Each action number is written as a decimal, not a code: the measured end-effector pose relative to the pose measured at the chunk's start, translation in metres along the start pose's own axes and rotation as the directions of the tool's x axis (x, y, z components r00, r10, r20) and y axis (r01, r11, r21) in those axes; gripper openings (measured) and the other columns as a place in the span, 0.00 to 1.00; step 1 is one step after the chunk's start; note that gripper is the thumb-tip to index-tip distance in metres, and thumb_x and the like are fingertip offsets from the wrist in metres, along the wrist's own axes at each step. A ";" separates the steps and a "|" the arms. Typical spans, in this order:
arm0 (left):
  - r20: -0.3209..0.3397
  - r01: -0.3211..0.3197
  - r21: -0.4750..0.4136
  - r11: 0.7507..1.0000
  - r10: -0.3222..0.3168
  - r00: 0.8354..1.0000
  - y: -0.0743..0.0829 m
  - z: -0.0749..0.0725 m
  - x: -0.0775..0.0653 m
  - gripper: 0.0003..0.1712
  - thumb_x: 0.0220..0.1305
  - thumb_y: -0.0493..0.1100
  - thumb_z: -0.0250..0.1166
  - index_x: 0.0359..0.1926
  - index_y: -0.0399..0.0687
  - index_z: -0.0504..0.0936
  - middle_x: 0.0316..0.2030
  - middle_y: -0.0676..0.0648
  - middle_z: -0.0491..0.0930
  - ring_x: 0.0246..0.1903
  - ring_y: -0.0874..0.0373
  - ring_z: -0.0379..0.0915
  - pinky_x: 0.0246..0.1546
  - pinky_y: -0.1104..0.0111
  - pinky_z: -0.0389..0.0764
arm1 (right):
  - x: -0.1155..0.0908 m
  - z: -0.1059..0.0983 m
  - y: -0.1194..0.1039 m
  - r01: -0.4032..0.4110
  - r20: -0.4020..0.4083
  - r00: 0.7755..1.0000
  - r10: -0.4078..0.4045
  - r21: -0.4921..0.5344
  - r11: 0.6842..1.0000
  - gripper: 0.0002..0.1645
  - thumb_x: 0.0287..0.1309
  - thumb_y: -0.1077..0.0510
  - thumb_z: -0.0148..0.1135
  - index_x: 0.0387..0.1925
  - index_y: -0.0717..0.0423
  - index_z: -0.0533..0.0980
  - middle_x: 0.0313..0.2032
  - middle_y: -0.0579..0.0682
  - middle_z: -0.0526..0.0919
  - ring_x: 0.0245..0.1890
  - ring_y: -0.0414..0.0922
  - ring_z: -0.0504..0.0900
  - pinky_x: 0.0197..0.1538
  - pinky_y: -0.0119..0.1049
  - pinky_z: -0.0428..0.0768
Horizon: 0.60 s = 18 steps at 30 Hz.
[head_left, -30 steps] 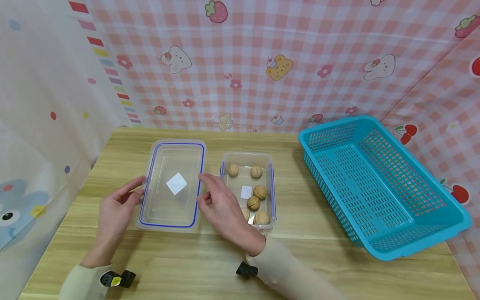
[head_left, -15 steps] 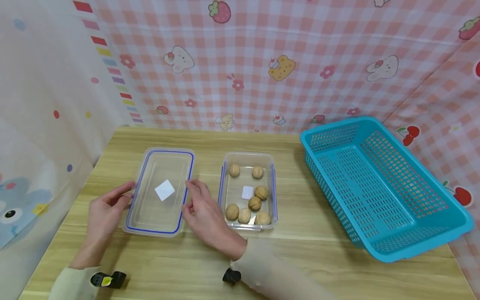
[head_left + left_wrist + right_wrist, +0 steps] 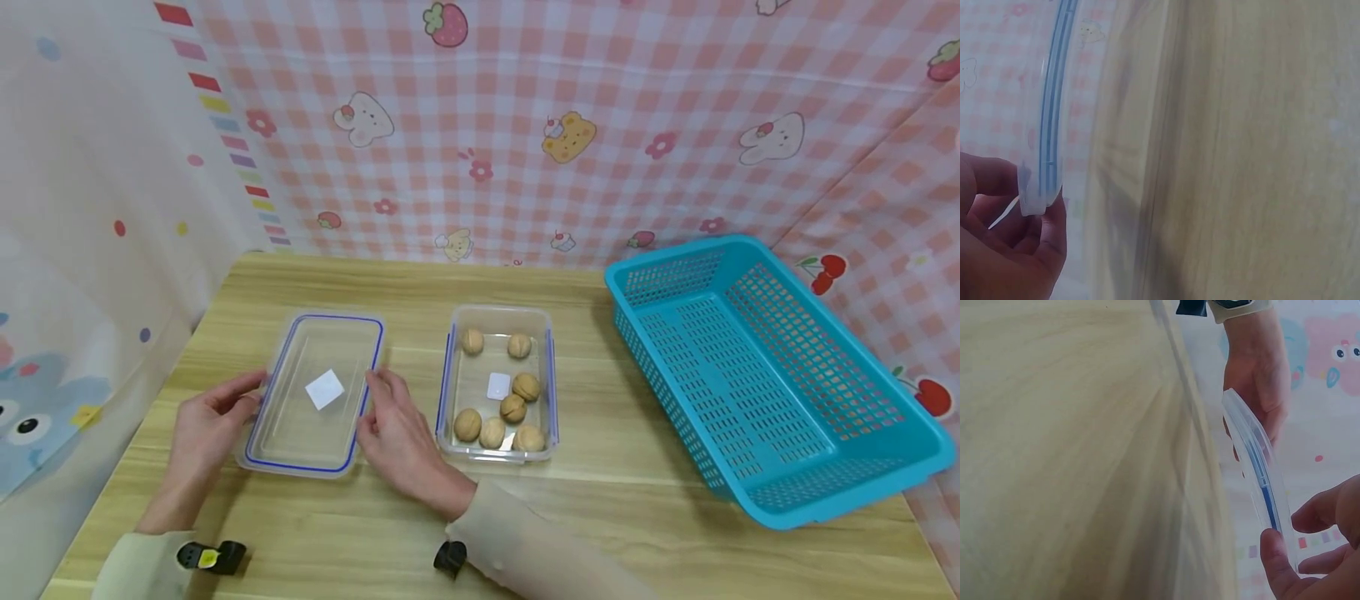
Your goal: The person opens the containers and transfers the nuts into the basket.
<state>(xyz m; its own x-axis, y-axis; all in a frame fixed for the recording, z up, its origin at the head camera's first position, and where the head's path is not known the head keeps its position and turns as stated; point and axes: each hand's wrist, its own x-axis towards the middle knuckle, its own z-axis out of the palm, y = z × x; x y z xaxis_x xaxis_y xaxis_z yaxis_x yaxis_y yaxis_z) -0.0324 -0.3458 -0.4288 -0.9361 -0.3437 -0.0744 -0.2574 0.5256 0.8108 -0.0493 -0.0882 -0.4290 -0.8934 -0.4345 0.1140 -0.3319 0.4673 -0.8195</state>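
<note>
Between both hands is a clear plastic lid with a blue seal and a white label. My left hand pinches its left long edge, and my right hand grips the right one between thumb and fingers. Both wrist views show the lid held off the tabletop, with a gap beneath it. Beside the right hand stands the clear plastic container with blue-tinted sides. Several walnuts and a small white square are inside it.
A large turquoise plastic basket stands on the right of the wooden table. Behind the table hangs a pink checked cloth, and a white patterned cloth lines the left side.
Both hands have carried the lid left and toward the table's front edge, away from the container. Walnuts at the container's near left corner, earlier covered by the right hand, now show.
</note>
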 end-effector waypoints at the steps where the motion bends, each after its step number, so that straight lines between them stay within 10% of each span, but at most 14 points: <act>1: 0.015 -0.004 0.013 1.000 0.004 1.000 -0.001 0.000 0.000 0.22 0.75 0.38 0.59 0.65 0.34 0.79 0.60 0.37 0.81 0.41 0.84 0.70 0.38 0.88 0.76 | 0.000 0.001 0.001 -0.009 0.003 1.000 0.009 0.003 1.000 0.39 0.65 0.67 0.62 0.76 0.63 0.63 0.75 0.61 0.63 0.36 0.31 0.77 0.37 0.20 0.78; 11: 0.169 -0.035 0.097 0.995 0.018 0.985 -0.008 0.002 0.004 0.27 0.78 0.44 0.56 0.69 0.31 0.74 0.65 0.30 0.75 0.46 0.80 0.68 0.41 0.90 0.70 | 0.005 0.009 0.013 -0.088 0.048 0.995 0.089 -0.017 0.996 0.39 0.64 0.65 0.61 0.76 0.63 0.63 0.75 0.60 0.64 0.39 0.34 0.78 0.51 0.31 0.82; 18: 0.265 -0.033 0.133 0.991 -0.003 0.964 -0.008 0.004 0.004 0.31 0.81 0.46 0.53 0.72 0.27 0.67 0.68 0.26 0.70 0.64 0.38 0.70 0.53 0.75 0.75 | 0.005 0.010 0.016 -0.110 0.088 0.990 0.114 -0.053 0.993 0.39 0.66 0.63 0.60 0.76 0.63 0.63 0.75 0.62 0.64 0.53 0.43 0.80 0.64 0.40 0.80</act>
<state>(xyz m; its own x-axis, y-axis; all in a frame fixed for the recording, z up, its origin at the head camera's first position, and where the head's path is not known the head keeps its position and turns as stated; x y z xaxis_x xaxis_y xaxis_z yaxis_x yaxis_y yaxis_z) -0.0350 -0.3483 -0.4378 -0.9653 -0.1271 -0.2281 -0.2557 0.6359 0.7282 -0.0564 -0.0906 -0.4465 -0.8953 -0.4444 -0.0304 -0.2471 0.5523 -0.7962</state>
